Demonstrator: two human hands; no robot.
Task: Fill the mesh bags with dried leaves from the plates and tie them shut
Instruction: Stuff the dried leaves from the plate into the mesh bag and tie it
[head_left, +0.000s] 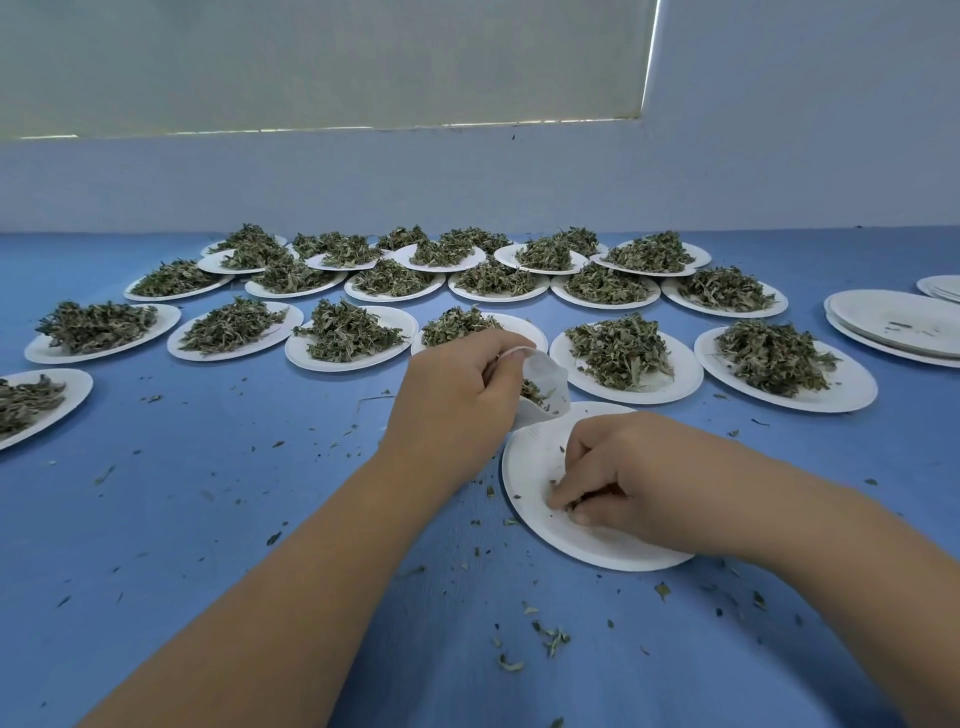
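Observation:
My left hand (457, 395) grips the rim of a small white mesh bag (545, 384) and holds its mouth open; dried leaves show inside it. The bag hangs just over the far edge of a nearly bare white paper plate (535, 467) in front of me. On that plate my right hand (618, 478) pinches a small bunch of dried leaves (582, 500) between curled fingers and thumb. Several more paper plates heaped with dried green leaves (618, 353) fill the blue table (208, 519) beyond my hands.
A stack of emptied plates (898, 322) sits at the right edge, with another stack (943, 287) behind it. Leaf crumbs (550, 636) are scattered over the table near me. A pale wall (467, 182) rises behind the far plates.

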